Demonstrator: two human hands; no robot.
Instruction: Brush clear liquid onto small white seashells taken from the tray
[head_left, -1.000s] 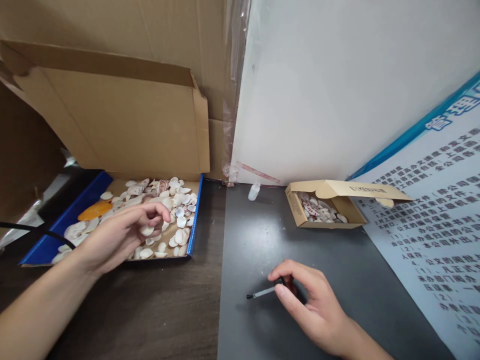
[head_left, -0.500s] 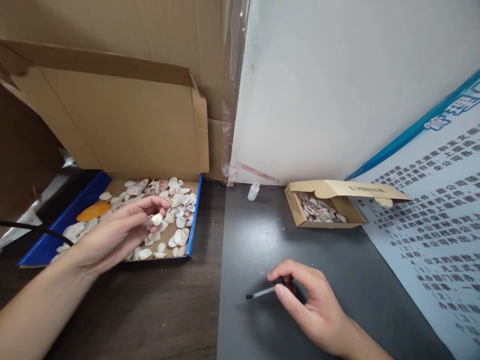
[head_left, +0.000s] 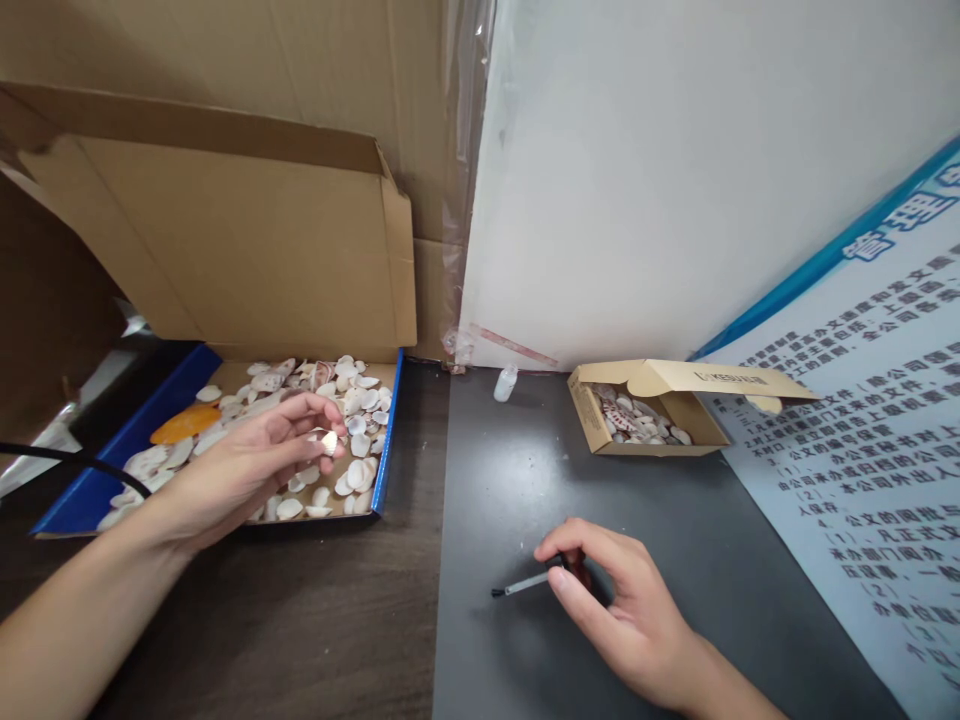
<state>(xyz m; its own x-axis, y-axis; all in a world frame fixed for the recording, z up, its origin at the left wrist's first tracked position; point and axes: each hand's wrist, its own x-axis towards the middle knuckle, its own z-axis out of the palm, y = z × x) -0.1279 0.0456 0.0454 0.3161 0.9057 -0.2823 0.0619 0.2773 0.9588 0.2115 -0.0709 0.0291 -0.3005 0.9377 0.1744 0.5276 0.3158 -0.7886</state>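
Observation:
Over the blue-edged box [head_left: 384, 450] on the left, my left hand [head_left: 262, 455] pinches a small white shell [head_left: 329, 442] between its fingertips. Many loose shells [head_left: 358, 474] and an orange shell [head_left: 185, 424] lie in that box, partly hidden under the hand. My right hand [head_left: 626, 610] grips the black cap of a small brush [head_left: 525, 584] above the dark grey surface, bristles pointing left. A small bottle [head_left: 505, 383] of whitish content stands upright behind it, without a cap.
A small cardboard box [head_left: 660, 452] with shells and a raised lid sits at the back right. Beside it is a printed sheet [head_left: 862, 450]. A black cable [head_left: 67, 453] crosses the left box's edge. A white panel [head_left: 637, 180] rises behind.
My left hand has shifted slightly right, and the shell in its fingers has turned. My right hand and the brush are almost unmoved.

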